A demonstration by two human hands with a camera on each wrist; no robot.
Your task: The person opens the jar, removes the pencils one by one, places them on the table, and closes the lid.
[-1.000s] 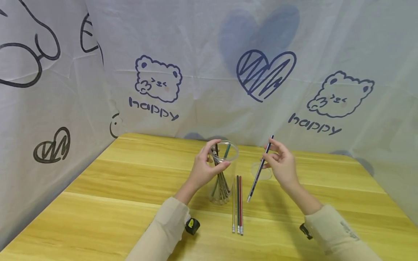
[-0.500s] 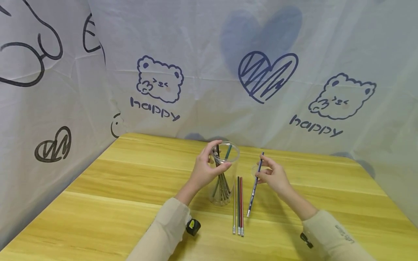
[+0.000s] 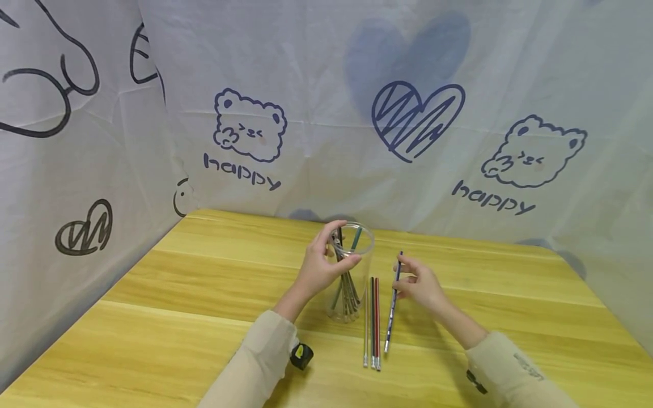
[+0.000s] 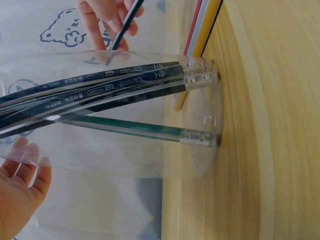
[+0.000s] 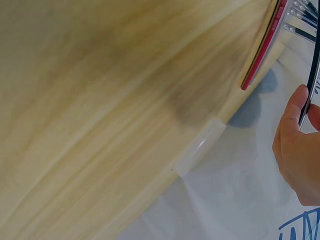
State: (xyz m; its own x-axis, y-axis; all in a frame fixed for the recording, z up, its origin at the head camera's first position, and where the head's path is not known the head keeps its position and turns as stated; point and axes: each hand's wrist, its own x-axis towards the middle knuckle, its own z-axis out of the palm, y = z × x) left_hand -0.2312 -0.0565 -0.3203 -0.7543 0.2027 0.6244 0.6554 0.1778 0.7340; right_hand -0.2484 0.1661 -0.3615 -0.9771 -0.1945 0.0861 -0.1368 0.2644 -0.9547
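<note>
The right hand pinches a pencil and has lowered it to three o'clock of the pencil row, so it is now nearly alongside; the left hand grips the clear cup, at eleven o'clock.

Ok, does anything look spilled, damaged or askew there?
Nothing looks spilled or damaged. Mildly askew: in the clear jar held by the left hand, the green pencil leans the opposite way from the dark pencils. The loose pencils lie roughly side by side on the table.
</note>
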